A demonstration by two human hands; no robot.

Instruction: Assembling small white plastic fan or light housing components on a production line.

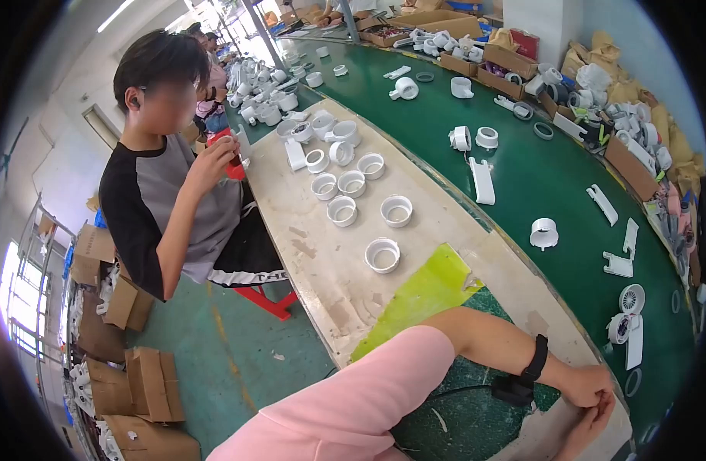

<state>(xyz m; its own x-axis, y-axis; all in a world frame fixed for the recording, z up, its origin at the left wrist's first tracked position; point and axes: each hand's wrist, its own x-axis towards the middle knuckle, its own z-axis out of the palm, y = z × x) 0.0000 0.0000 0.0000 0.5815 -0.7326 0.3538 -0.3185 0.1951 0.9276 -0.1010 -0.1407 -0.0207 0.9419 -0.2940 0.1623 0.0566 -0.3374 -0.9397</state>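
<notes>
At the lower right my left hand (585, 384) is closed, its fingers curled at the edge of the worktable (491, 253). A black strap with a small black box (516, 389) circles that wrist, and a cable runs from the box. Just below, my right hand (585, 432) meets it fingertip to fingertip, its fingers bent and pressed together. Anything between the fingers is hidden or too small to name. Close to the hands, on the green surface, lie a round white grille part (632, 300), a white handle-shaped part (634, 342) and a grey ring (633, 382).
White plastic cups (383, 255) stand on the worktable beyond a yellow-green sheet (418, 296). A co-worker (176, 177) sits at the left edge, holding a red tool (235, 165). Cartons of white parts (629, 165) line the far side of the green belt-like surface (514, 215).
</notes>
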